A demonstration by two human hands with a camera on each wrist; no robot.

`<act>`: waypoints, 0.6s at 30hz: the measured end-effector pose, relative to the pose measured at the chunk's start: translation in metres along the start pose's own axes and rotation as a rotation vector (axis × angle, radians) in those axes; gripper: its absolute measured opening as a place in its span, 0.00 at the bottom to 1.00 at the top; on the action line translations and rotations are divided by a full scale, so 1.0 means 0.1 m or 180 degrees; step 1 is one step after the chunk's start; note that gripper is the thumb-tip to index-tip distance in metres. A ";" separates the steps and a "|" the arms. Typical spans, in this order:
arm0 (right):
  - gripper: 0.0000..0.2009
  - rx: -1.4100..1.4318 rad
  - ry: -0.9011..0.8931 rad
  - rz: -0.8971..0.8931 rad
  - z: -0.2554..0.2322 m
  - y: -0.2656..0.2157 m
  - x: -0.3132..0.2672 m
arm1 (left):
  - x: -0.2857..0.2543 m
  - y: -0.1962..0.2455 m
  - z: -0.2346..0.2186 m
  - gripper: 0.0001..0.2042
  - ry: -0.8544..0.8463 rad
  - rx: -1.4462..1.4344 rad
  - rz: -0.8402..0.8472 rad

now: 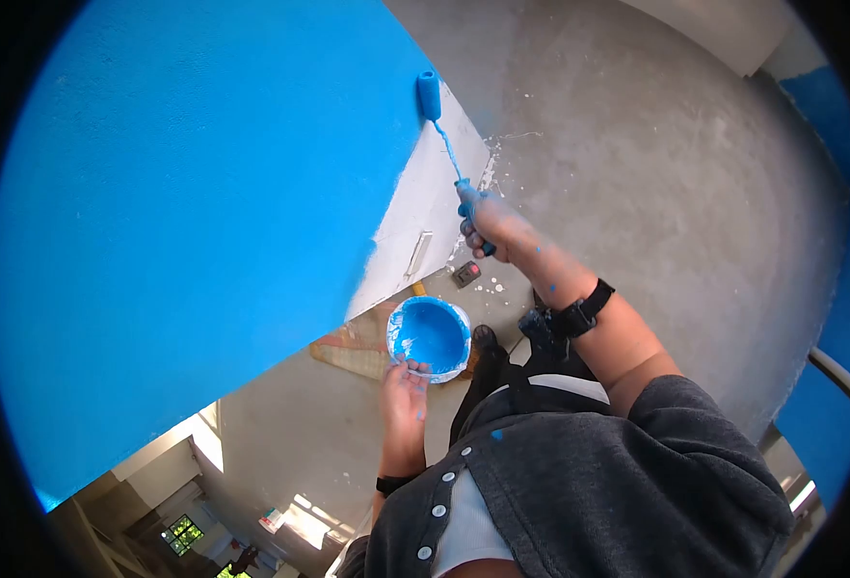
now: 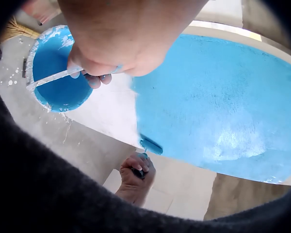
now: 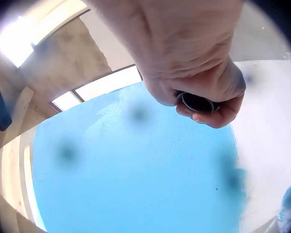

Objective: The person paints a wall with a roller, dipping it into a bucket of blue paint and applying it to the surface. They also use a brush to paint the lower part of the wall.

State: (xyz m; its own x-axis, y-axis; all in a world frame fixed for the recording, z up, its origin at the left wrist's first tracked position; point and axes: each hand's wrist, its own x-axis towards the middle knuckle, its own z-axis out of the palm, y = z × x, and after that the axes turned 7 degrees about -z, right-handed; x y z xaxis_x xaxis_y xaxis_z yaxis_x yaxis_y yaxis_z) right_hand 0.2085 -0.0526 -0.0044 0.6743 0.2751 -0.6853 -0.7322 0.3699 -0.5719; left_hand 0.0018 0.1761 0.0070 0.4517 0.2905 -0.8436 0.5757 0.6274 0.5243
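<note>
My right hand (image 1: 491, 223) grips the handle of a paint roller, its arm stretched out in the head view. The blue-coated roller (image 1: 429, 96) lies against the wall where blue paint (image 1: 203, 193) meets a white strip (image 1: 411, 207). In the right wrist view, curled fingers wrap the dark end of the roller handle (image 3: 200, 103). My left hand (image 1: 406, 390) holds a paint-smeared bucket (image 1: 465, 339) by its white handle (image 2: 51, 78), fingers hooked round it in the left wrist view. Blue paint coats the bucket's inside, and dried white and blue paint marks its rim.
A white fitting (image 1: 418, 254) sits on the white strip. Below the wall, a small dark box (image 1: 466, 275) and a straw broom (image 1: 348, 356) lie on the grey floor (image 1: 656, 193), near white paint spatters. At the far right stands another blue-painted wall (image 1: 844, 289) with a pale rail (image 1: 841, 383).
</note>
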 end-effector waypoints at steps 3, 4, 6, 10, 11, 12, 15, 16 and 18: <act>0.18 0.0122 0.0108 -0.0047 -0.16 -0.24 0.34 | -0.01 0.03 0.05 0.11 0.0037 0.0167 -0.0056; 0.18 -0.0024 0.0107 -0.0055 -0.15 -0.25 0.34 | 0.01 0.02 0.02 0.11 -0.0045 0.0186 -0.0062; 0.20 -0.0222 0.0063 -0.0008 -0.07 -0.18 0.17 | 0.04 0.01 0.01 0.11 -0.0135 0.0200 -0.0088; 0.22 -0.0935 -0.0236 -0.0038 0.21 0.21 -0.41 | 0.01 0.06 0.08 0.10 -0.0115 0.0153 -0.0108; 0.22 -0.0788 -0.0178 0.0001 0.18 0.22 -0.38 | -0.03 0.08 0.10 0.09 -0.0159 0.0136 -0.0118; 0.22 -0.0647 -0.0115 0.0029 0.10 0.19 -0.26 | -0.07 0.09 0.11 0.09 -0.0160 0.0155 -0.0109; 0.21 -0.0243 0.0051 -0.0074 -0.13 -0.08 0.23 | -0.12 0.11 0.14 0.09 -0.0252 0.0299 -0.0084; 0.22 -0.0093 0.0041 -0.0099 -0.14 -0.14 0.27 | -0.12 0.10 0.09 0.09 -0.0365 0.0295 -0.0087; 0.22 -0.0258 -0.0011 -0.0124 0.02 -0.08 0.08 | -0.11 0.09 0.05 0.08 -0.0475 0.0290 -0.0076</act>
State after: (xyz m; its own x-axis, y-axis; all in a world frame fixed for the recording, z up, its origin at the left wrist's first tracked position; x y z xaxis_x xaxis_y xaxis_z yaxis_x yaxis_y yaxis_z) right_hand 0.2196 -0.0520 -0.0046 0.7025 0.2651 -0.6605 -0.7108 0.3074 -0.6327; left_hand 0.0056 0.1751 0.0216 0.5294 0.1615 -0.8328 0.6438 0.5628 0.5184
